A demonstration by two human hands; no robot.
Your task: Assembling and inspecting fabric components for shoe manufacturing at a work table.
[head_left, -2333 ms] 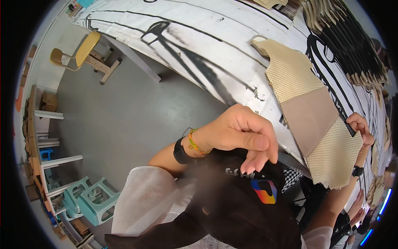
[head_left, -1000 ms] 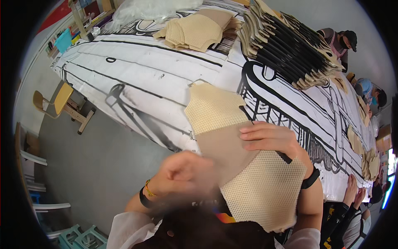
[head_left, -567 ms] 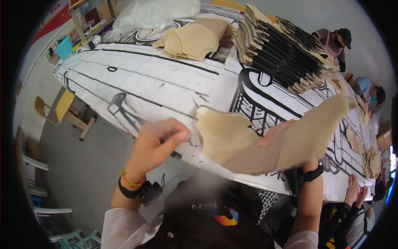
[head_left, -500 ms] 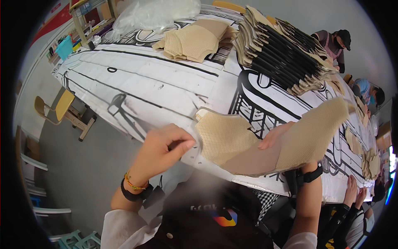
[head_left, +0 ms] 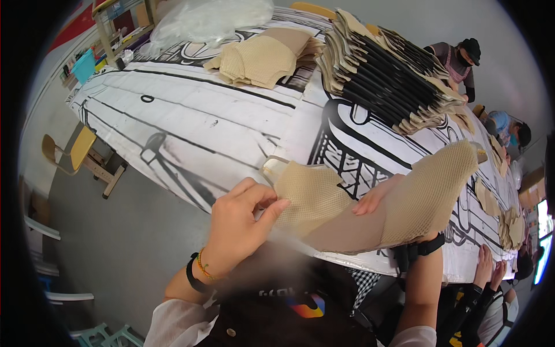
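A beige mesh fabric piece [head_left: 312,188] with a smooth brown band lies in front of me at the table's near edge. Its right end rises and curls over my right wrist. My left hand [head_left: 245,214] pinches the piece's left edge between thumb and curled fingers. A pale, smooth layer [head_left: 276,164] peeks out from under that edge. On the brown band rest the outstretched fingers of my right hand [head_left: 378,195], flat on the material; the raised flap hides the rest of that hand.
The white table [head_left: 191,124] bears black line drawings. Farther back are a stack of beige mesh pieces [head_left: 260,58], a tall pile with black bands [head_left: 387,81] and clear plastic bags [head_left: 211,20]. Co-workers sit along the right side; a chair [head_left: 81,150] stands at left.
My left hand has moved slightly right and closed onto the piece's left edge. The piece has shifted a little; my right fingers still rest on its band.
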